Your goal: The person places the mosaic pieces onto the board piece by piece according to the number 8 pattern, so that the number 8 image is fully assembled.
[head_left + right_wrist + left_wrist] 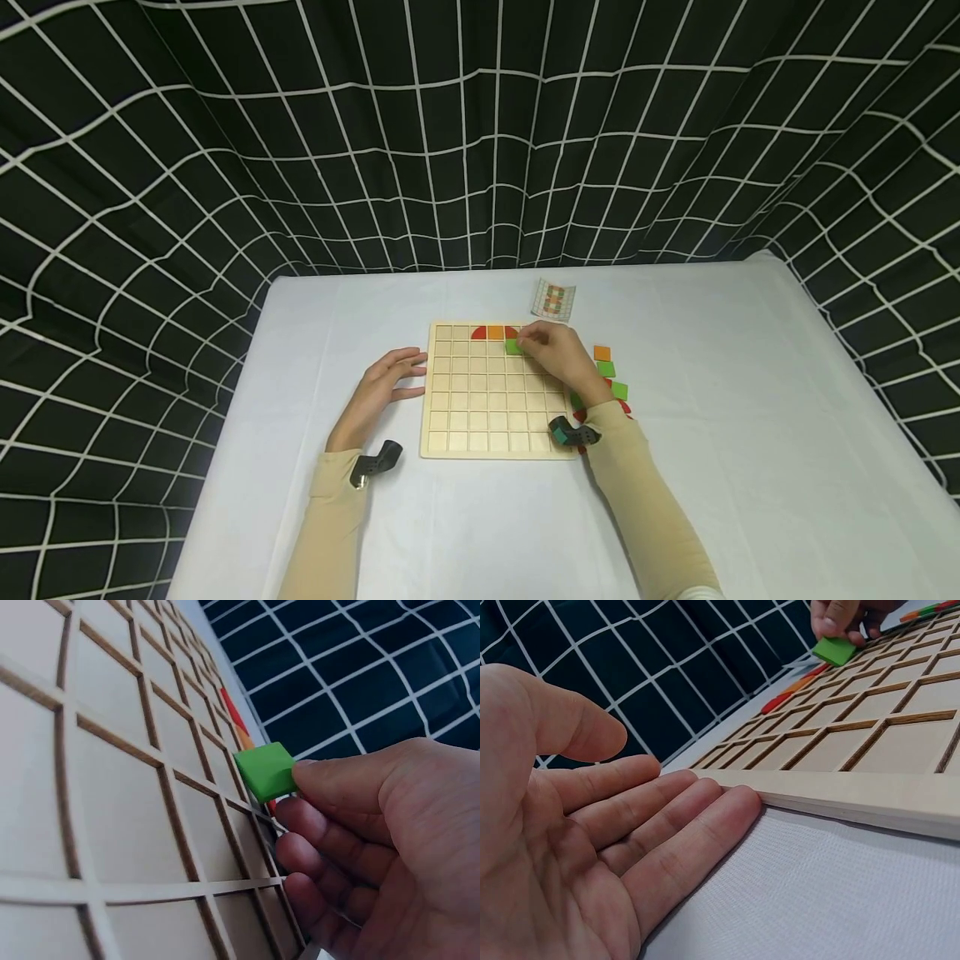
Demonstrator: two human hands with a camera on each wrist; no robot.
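A pale wooden grid board (477,423) lies on the table. In its far row sit a red quarter-round tile (479,333), an orange square tile (496,332) and another red tile (511,332). My right hand (557,348) pinches a green square tile (266,771) between thumb and fingers, tilted over the cells just in front of the red tile. At the board's left edge my left hand (387,382) lies palm inward, fingers extended, the fingertips (744,801) right at the wooden rim.
A small pattern card (553,300) with a coloured grid lies beyond the board. Right of the board are several loose tiles, among them an orange square (602,353) and a green square (619,390); my right forearm partly hides them. A black gridded curtain (480,167) hangs behind the white table.
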